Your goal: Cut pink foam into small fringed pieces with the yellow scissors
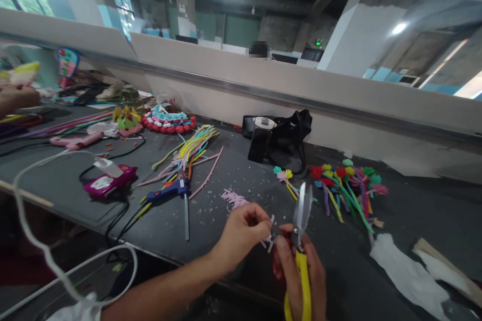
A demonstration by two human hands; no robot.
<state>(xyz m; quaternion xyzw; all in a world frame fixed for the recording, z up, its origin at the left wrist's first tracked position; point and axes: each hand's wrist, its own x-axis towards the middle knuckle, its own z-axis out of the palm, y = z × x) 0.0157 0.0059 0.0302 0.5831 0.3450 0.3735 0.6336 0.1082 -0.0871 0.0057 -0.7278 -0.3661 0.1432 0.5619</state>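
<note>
My right hand (307, 276) grips a pair of scissors (300, 220) with a yellow handle, its blades pointing up and away from me. Something red (277, 263), partly hidden, shows beside those fingers. My left hand (241, 233) is closed in a pinch close by, thumb against fingertips. A small pale strip shows at its fingertips, but whether it is held is unclear. Behind this hand lies a pile of short pink fuzzy pieces (234, 198), with more pink bits under the fingers. Beyond the scissors rests a small bunch of fuzzy-stem flowers (285, 175).
Fuzzy stems (198, 143) and a blue glue gun (169, 190) lie left, near a purple power strip (111, 183) with a white cable. Many colourful flowers (346, 183) and a white cloth (406, 273) are right. A black bag (295, 133) stands behind. Another person's hand (17, 98) is far left.
</note>
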